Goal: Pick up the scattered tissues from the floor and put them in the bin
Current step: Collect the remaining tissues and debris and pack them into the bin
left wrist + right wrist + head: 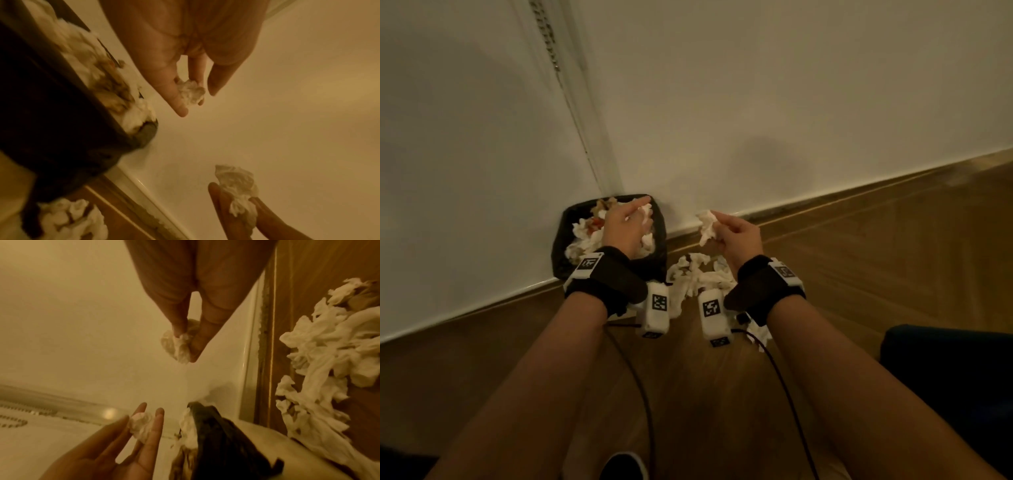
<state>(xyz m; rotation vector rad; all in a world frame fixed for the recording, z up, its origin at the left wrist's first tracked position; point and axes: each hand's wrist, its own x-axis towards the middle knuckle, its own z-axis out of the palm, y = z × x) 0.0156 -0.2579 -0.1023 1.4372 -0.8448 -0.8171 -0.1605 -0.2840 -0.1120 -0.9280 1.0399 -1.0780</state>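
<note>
From the head view the left hand (626, 226) pinches a tissue (644, 209) over the bin (659, 233), the right hand (736, 236) grips another wad (707, 228) above the floor pile (698, 277), and both wrist views show fingers nipping crumpled paper.

Crumpled white tissues (700, 279) beside full black bin (659, 236)
</note>
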